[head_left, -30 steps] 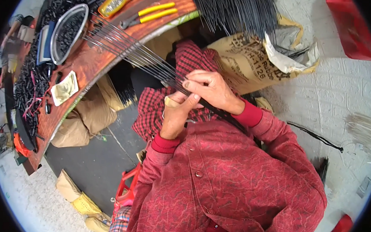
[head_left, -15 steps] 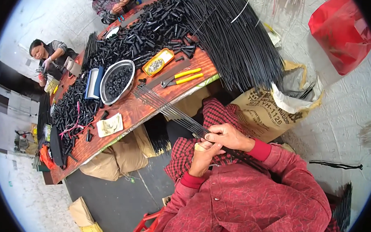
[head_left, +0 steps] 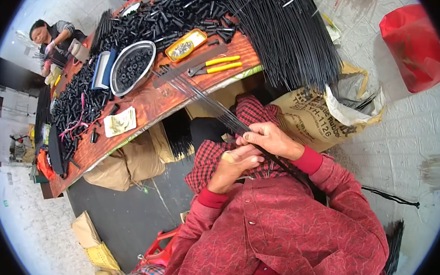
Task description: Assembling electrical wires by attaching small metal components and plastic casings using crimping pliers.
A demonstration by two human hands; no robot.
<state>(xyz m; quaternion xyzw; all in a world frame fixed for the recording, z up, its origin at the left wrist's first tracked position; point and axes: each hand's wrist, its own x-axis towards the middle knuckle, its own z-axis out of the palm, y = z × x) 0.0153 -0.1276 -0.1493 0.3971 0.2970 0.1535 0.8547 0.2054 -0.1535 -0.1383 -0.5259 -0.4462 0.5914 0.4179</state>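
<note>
A bundle of thin black rods (head_left: 207, 101) runs slantwise from over the table edge toward my lap. My right hand (head_left: 275, 140) is closed around it, thumb on top. Just below and left, my left hand (head_left: 232, 167) has its fingers stretched toward the rods and its thumb apart; a pale yellow covering shows on one finger. Whether its fingertips touch the rods is hard to make out. Beyond the rods' far ends lie yellow-handled pliers (head_left: 219, 65) and a yellow tray (head_left: 186, 44) of small metal pieces.
The wooden table (head_left: 151, 105) bears heaped black tubes (head_left: 172, 13), an oval metal tray (head_left: 114, 83) of black rings, a white pad (head_left: 120, 122) and a large rod pile (head_left: 291, 41). A printed sack (head_left: 307, 112) stands right. A co-worker (head_left: 57, 39) sits far left; another shows partly at top.
My left hand has loosened and slid slightly down and left from the rods, its fingers straighter. My right hand keeps its grip. The whole view has shifted a little.
</note>
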